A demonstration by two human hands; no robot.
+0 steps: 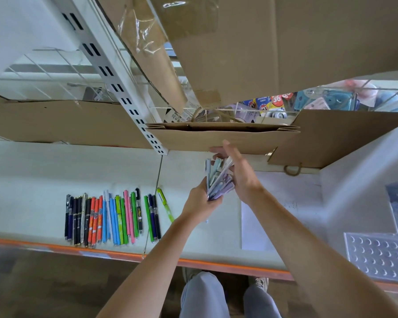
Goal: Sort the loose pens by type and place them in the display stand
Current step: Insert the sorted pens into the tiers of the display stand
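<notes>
Gripping a bundle (218, 180) of pale pens above the middle of the shelf (44, 171), the left hand (199, 203) curls round its lower end while the right hand (237, 173), fingers straight, presses flat on its side, probably to square it up for sorting. Its long axis runs from the front edge toward the back, caps tilted slightly right. Sorted pens (110, 216) lie side by side near the front edge, left of the hands, parallel and grouped by colour, tips frontward.

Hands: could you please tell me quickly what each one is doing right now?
Left hand: grips the bundle of pens.
Right hand: open, fingers straight against the bundle.
</notes>
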